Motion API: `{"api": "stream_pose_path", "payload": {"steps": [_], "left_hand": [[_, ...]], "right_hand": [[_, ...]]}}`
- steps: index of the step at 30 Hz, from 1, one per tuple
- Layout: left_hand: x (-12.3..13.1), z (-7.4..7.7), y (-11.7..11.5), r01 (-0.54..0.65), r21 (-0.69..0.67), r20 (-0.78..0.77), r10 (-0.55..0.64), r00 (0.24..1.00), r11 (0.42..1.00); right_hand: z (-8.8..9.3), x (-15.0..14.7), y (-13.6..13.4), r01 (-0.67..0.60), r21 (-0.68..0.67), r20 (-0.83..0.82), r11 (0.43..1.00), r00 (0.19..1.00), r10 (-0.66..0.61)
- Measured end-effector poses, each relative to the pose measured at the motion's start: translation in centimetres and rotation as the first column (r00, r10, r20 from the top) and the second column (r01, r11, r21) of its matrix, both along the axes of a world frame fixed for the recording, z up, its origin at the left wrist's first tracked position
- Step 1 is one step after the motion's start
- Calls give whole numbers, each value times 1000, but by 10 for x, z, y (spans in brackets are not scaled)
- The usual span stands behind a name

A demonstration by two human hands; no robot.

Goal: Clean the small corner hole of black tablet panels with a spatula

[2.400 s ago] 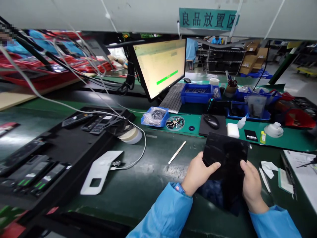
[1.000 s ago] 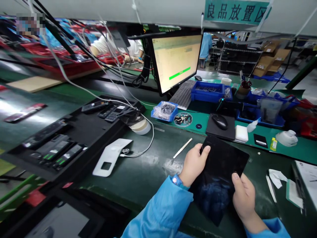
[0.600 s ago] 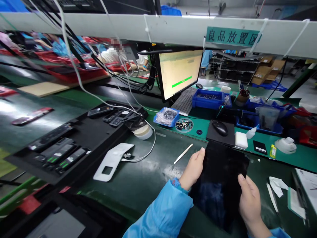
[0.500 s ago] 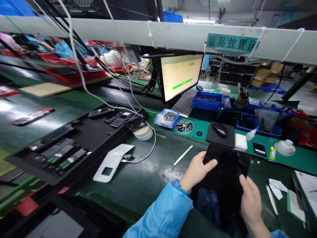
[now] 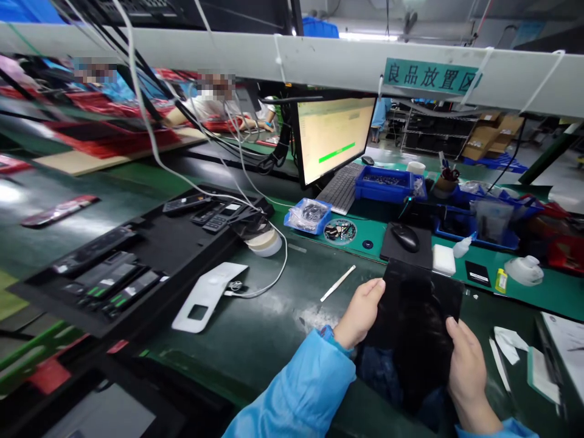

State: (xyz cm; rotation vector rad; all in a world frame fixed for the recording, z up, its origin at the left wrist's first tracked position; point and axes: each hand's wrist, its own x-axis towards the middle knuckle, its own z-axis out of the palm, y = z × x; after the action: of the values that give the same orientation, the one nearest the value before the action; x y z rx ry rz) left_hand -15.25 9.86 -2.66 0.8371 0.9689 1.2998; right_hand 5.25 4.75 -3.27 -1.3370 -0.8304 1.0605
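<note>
Both my hands hold a glossy black tablet-sized glass panel (image 5: 417, 304) upright-tilted above the green bench mat. My left hand (image 5: 360, 313) grips its left edge, thumb and fingers bent around it. My right hand (image 5: 468, 368) holds the lower right edge, with its thumb on the front face. A white spudger (image 5: 337, 283) lies on the mat just beyond my left hand, not touching it. The panel's lower part reflects my blue sleeve.
A black tray (image 5: 137, 267) holds several dark devices at left. A white plastic fixture (image 5: 207, 298) and a white cable lie beside it. Ahead stand a monitor (image 5: 335, 140), a keyboard (image 5: 342, 188), a mouse on a mat (image 5: 405, 237) and blue bins (image 5: 383, 184). Papers lie at right.
The panel has swung from a flatter, angled hold to a more upright one, and my left hand has shifted along its edge. The whole view has tilted and moved since the earliest frame.
</note>
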Motion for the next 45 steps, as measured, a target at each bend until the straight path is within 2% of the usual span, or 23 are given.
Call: {"api": "stream_pose_path", "payload": {"steps": [3,8,14,18,23,30,37,45], "left_hand": [[0,0,0,31,-60,56,-28,998,998],[-2,10,-5,245,-83,146,-231,962,966],[-2,15,-13,339,-20,26,-338,941,941],[1,13,-14,317,0,-79,-316,945,948],[3,7,-13,278,-18,-123,-278,953,960],[6,0,-12,125,-48,-216,-133,967,991],[6,4,-14,177,-42,-317,-181,931,983],[7,-2,-13,104,-39,-280,-111,954,994]], "right_hand": [[3,0,1,42,-1,4,999,999,-42],[3,3,4,169,8,23,986,985,-170],[10,5,10,315,40,34,948,948,-317],[12,4,9,310,51,47,950,949,-312],[8,5,9,319,56,45,946,946,-321],[10,6,9,286,59,26,956,957,-288],[7,6,6,240,44,28,970,970,-241],[6,6,9,271,46,53,962,961,-273]]}}
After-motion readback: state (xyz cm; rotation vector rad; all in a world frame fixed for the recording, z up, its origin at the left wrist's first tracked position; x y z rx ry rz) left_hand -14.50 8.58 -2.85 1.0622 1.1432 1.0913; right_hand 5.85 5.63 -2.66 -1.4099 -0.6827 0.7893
